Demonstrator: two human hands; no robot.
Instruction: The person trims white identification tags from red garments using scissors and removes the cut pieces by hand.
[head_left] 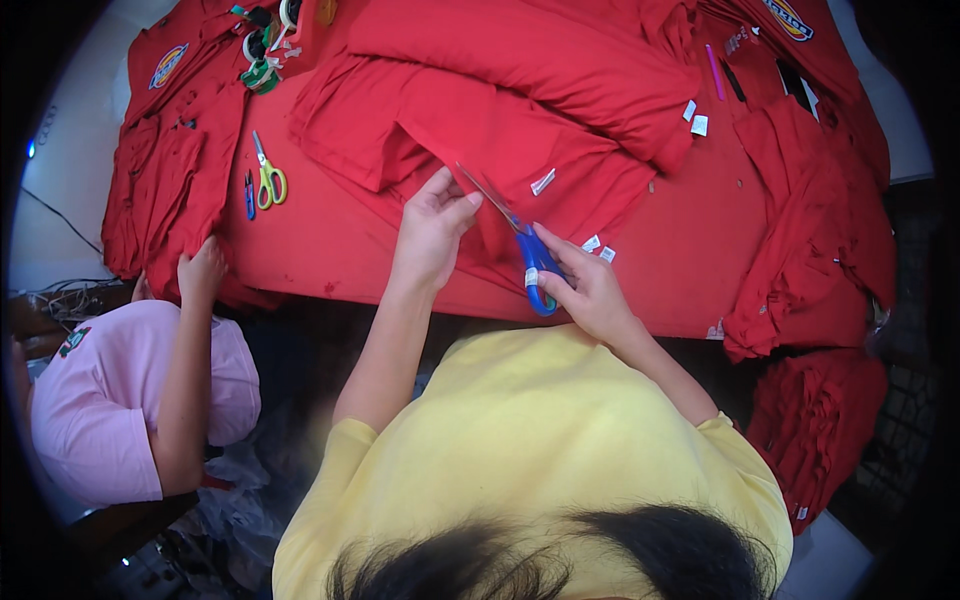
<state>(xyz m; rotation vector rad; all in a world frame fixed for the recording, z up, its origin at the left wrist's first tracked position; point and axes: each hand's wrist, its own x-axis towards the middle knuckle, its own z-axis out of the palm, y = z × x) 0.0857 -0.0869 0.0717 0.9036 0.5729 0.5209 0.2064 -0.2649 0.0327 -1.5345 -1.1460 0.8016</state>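
My right hand (592, 285) is closed around the blue handles of a pair of scissors (533, 262), whose blades point up and left over red cloth. The blades look nearly together. My left hand (432, 228) is closed in a pinch on the edge of a red garment (500, 140), its thumb and forefinger close to the blade tips. That garment lies loosely spread over the table in front of me. A small white label (543, 181) shows on the cloth just right of the blades.
Beside me on the left, a person in a pink shirt (140, 400) handles red garments (180, 170). Yellow-green scissors (271, 185) and blue thread snips (250, 196) lie on the red table (330, 255). Garments pile at right (820, 230); a pink pen (715, 72) lies behind.
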